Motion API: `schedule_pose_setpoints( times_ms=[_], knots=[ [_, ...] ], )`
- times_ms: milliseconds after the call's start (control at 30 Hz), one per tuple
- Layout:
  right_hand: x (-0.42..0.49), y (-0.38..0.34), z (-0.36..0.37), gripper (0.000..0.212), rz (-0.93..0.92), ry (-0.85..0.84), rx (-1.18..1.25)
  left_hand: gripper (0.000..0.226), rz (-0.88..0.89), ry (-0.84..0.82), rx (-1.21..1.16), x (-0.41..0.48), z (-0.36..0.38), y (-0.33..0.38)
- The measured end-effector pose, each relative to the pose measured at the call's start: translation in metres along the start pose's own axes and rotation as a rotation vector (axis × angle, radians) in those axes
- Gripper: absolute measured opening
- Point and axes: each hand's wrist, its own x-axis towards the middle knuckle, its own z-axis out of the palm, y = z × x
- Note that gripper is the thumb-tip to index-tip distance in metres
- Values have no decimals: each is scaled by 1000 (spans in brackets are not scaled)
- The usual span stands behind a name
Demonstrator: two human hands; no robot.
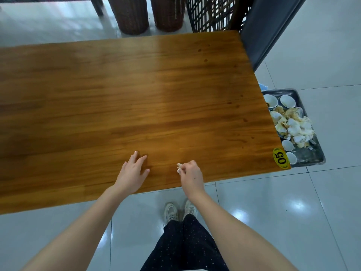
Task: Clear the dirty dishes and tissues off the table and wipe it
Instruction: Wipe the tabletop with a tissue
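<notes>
Wooden table [136, 94], brown spots [205, 60] toward its right edge. Steel tray [309, 155] sits lower, just past that edge, and holds dirty bowls [270, 100] and stained tissues [297, 128]. Left hand [132, 173] flat on the table near the front edge, fingers spread. Right hand [190, 176] beside it, not touching, pinching a small tissue scrap [179, 168].

The tabletop [136, 85] is grained wood, smooth and semi-gloss. Past its right edge, the tray [307, 155] is dull metal, the bowls [270, 100] glossy white, the tissues [297, 128] crumpled paper, like the scrap [178, 167] near its front edge. The floor [293, 212] is glossy tile.
</notes>
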Motion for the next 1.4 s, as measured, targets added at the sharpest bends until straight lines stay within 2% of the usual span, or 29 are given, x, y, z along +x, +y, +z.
schedule_pose_setpoints(
  times_ms=[100, 167, 433, 567, 633, 767, 867, 933, 1167, 1300, 1400],
  knots=[
    [-7, -11, 15, 17, -56, -85, -7, 59, -31, -1, -13, -2, 0, -12],
    [-4, -4, 7, 15, -54, -84, 13, 59, -51, 2, -10, -3, -1, -20],
    [15, 66, -75, 12, 228, 267, -30, 59, -46, -1, -16, 0, -4, -32],
    [17, 63, -73, 13, 292, 323, -30, 58, -24, 0, -15, 2, -5, -28],
    [15, 50, -60, 12, 296, 303, 9, 59, -21, -9, -14, 4, -4, -22],
    [5, 37, -34, 15, 171, 154, 39, 58, 0, -1, -17, 13, 1, 2],
    [10, 48, -41, 16, 90, 75, 34, 58, 22, 5, -25, 23, 6, 24],
    [18, 63, -58, 17, 75, 69, 38, 58, 29, 17, -19, 30, 9, 40],
    [70, 120, -141, 12, 162, 213, 57, 58, 14, 69, 1, 53, 22, 92],
    [102, 151, -193, 8, 249, 327, 46, 58, -16, 69, -25, 67, 28, 115],
    [119, 164, -214, 13, 318, 357, 22, 58, -39, 86, -35, 77, 30, 130]
  ],
)
